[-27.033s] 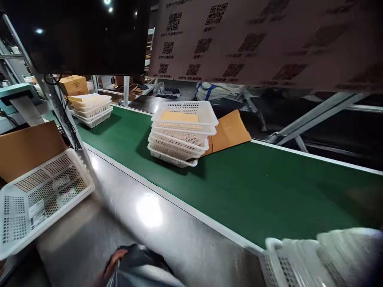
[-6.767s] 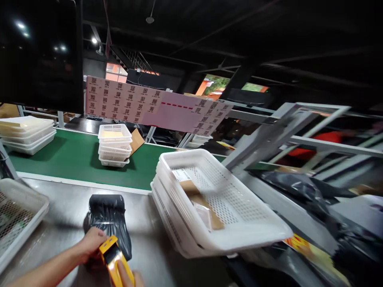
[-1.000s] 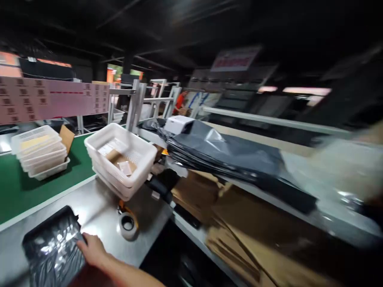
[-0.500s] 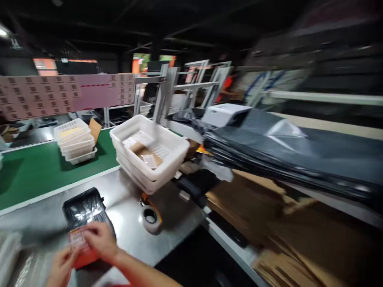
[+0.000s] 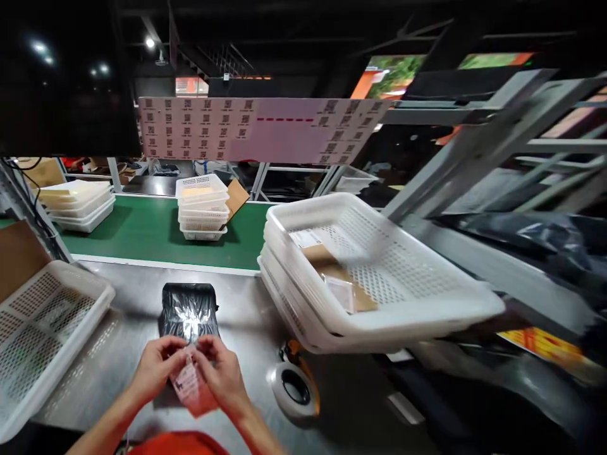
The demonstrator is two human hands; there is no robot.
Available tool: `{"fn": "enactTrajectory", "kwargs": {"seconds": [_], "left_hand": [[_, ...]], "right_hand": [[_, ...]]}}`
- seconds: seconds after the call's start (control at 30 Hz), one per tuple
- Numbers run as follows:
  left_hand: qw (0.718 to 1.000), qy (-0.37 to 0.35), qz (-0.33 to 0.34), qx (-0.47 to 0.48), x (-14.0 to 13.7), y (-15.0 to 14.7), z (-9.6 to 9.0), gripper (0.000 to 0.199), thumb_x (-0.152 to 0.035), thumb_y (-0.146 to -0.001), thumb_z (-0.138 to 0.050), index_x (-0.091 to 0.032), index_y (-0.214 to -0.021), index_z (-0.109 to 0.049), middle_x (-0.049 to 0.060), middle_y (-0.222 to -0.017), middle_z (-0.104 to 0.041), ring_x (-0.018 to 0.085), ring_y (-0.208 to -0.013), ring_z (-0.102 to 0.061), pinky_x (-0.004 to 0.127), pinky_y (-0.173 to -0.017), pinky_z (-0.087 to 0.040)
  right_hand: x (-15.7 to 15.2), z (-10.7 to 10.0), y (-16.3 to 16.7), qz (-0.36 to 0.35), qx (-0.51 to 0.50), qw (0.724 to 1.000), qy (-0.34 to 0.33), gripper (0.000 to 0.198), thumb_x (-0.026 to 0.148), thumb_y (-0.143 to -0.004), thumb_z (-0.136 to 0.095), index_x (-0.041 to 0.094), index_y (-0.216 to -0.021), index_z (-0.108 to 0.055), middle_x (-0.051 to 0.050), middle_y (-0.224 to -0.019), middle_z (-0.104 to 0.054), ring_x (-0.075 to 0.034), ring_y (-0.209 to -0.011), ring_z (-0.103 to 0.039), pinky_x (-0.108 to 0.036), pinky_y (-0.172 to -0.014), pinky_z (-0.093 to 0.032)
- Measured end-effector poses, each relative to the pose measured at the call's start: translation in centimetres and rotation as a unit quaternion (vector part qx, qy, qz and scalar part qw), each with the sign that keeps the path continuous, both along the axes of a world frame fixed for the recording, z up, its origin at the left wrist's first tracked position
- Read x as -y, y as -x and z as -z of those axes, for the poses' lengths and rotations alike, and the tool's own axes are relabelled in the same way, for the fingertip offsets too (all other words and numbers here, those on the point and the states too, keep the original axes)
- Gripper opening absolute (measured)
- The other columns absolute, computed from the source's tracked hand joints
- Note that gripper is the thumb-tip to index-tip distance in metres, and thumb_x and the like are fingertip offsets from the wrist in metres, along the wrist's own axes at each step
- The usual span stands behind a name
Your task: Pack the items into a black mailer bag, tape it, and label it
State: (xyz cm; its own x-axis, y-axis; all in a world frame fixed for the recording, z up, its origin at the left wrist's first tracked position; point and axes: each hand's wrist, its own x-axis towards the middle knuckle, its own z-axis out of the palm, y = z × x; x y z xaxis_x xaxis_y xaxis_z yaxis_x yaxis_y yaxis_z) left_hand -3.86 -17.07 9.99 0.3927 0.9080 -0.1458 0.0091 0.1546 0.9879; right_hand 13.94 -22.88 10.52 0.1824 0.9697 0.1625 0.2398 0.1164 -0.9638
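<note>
My left hand [image 5: 155, 370] and my right hand [image 5: 222, 374] together pinch a small pink and white label slip [image 5: 190, 384] just above the steel table [image 5: 241, 309]. Right behind the hands a black plastic parcel [image 5: 188, 311] lies flat on the table, its near end hidden by my fingers. A roll of tape [image 5: 294, 390] lies on the table to the right of my right hand.
A tilted stack of white perforated baskets [image 5: 379, 316] holding brown envelopes stands to the right. Another white basket [image 5: 45, 328] sits at the left. Behind runs a green conveyor belt [image 5: 142, 234] with two basket stacks [image 5: 202, 207]. A sheet of QR codes [image 5: 251, 128] hangs above.
My view has swung back left from the shelf of black bags to the table. Both hands now hold the label slip upright in front of the black parcel.
</note>
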Motion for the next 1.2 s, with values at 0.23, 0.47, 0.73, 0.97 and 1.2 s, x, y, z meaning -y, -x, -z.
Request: {"fn": "enactTrajectory", "kwargs": {"seconds": [0.23, 0.47, 0.73, 0.97, 1.2], "left_hand": [[0.994, -0.105, 0.011, -0.040, 0.6, 0.1, 0.2, 0.037, -0.051, -0.095, -0.072, -0.017, -0.091, -0.085, 0.007, -0.088, -0.075, 0.019, -0.081, -0.069, 0.028, -0.076, -0.052], [0.981, -0.135, 0.073, -0.116, 1.5, -0.3, 0.6, 0.030, -0.040, -0.094, -0.066, -0.018, -0.091, -0.085, 0.008, -0.085, -0.081, 0.021, -0.080, -0.073, 0.029, -0.075, -0.052], [0.985, -0.089, 0.110, -0.103, 1.5, -0.6, 1.3, 0.037, -0.047, -0.093, -0.066, -0.018, -0.095, -0.088, 0.013, -0.093, -0.084, 0.028, -0.087, -0.076, 0.037, -0.079, -0.055], [0.980, -0.114, 0.122, -0.112, 1.2, -0.3, 0.9, 0.036, -0.048, -0.094, -0.065, -0.021, -0.093, -0.090, 0.011, -0.086, -0.080, 0.027, -0.082, -0.072, 0.039, -0.076, -0.052], [0.984, -0.092, 0.106, -0.107, 1.3, -0.6, 1.2, 0.034, -0.043, -0.091, -0.067, -0.019, -0.090, -0.091, 0.013, -0.085, -0.080, 0.029, -0.083, -0.072, 0.039, -0.075, -0.051]], "right_hand": [[0.1, -0.4, -0.8, -0.052, 0.148, 0.975, -0.160, 0.015, 0.017, -0.101, -0.063, 0.025, -0.102, -0.076, -0.002, -0.093, -0.083, -0.018, -0.083, -0.079, -0.027, -0.078, -0.062], [1.1, 0.9, -1.6, -0.049, 0.272, 0.928, -0.249, 0.016, 0.015, -0.105, -0.059, 0.025, -0.110, -0.070, -0.003, -0.093, -0.082, -0.019, -0.081, -0.079, -0.029, -0.074, -0.063], [2.0, 0.8, -2.2, -0.051, 0.313, 0.919, -0.235, 0.022, 0.020, -0.105, -0.056, 0.026, -0.110, -0.076, -0.007, -0.096, -0.084, -0.025, -0.082, -0.082, -0.035, -0.070, -0.068], [2.2, 0.4, -2.0, -0.063, 0.332, 0.921, -0.193, 0.024, 0.022, -0.108, -0.056, 0.020, -0.106, -0.079, -0.009, -0.094, -0.084, -0.025, -0.082, -0.081, -0.035, -0.073, -0.067], [2.1, 0.8, -2.1, -0.072, 0.346, 0.916, -0.190, 0.020, 0.018, -0.106, -0.057, 0.020, -0.108, -0.076, -0.008, -0.097, -0.084, -0.026, -0.084, -0.082, -0.037, -0.073, -0.067]]}}
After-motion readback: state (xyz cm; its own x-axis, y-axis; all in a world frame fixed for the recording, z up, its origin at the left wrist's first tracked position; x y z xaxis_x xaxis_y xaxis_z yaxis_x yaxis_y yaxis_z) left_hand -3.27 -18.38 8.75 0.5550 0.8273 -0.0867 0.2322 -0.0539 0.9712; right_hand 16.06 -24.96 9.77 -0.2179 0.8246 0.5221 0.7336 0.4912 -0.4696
